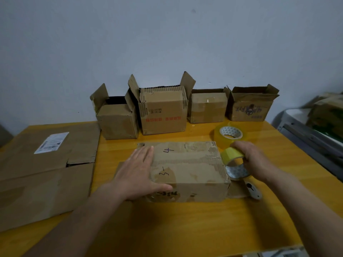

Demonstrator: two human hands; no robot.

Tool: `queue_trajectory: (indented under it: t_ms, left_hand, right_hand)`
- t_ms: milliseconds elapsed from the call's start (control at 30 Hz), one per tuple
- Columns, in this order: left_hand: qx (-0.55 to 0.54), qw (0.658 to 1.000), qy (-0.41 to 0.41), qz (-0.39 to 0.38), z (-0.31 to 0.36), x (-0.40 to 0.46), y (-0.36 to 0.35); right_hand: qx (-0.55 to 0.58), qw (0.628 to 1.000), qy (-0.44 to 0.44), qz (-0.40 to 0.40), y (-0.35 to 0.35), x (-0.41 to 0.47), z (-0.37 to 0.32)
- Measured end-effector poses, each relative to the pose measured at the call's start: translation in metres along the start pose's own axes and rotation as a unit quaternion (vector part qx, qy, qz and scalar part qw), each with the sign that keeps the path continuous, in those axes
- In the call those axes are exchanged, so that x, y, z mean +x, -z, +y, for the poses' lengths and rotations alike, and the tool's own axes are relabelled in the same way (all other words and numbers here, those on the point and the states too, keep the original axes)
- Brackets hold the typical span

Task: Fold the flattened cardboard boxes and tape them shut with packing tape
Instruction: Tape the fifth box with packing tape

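Observation:
A folded brown cardboard box (189, 167) with handwritten marks lies in the middle of the yellow table (185, 225). My left hand (139, 173) presses flat on the box's left end, fingers straight. My right hand (250, 160) grips a yellowish roll of packing tape (234, 164) at the box's right end. A second tape roll (229, 134) lies on the table behind it. A large flattened cardboard sheet (44, 173) with a white label covers the table's left side.
Several boxes with open flaps stand in a row along the back edge by the wall (163, 112). A small white object (253, 191) lies by the box's right front corner. Stacked boxes and a grey surface (315, 127) are at the right.

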State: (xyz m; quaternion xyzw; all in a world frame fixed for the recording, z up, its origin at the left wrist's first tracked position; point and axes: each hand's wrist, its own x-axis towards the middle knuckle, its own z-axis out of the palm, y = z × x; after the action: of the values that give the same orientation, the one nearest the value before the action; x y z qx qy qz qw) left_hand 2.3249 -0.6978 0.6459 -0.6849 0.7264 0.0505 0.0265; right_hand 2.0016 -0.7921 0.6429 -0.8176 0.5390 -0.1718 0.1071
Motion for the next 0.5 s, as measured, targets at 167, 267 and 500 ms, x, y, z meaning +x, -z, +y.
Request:
queue_trajectory:
  t_ms: [167, 267, 500]
  left_hand:
    - [0.019, 0.997, -0.034, -0.070, -0.015, 0.004, 0.015]
    - [-0.017, 0.993, -0.025, -0.116, 0.021, -0.004, 0.022]
    - [-0.010, 0.993, -0.111, -0.038, 0.109, -0.009, -0.008]
  right_hand:
    - [0.002, 0.998, -0.040, -0.043, -0.001, -0.003, -0.021]
    - [0.104, 0.983, -0.086, -0.126, 0.011, -0.014, -0.043]
    - [0.302, 0.925, -0.144, -0.180, 0.030, -0.047, -0.048]
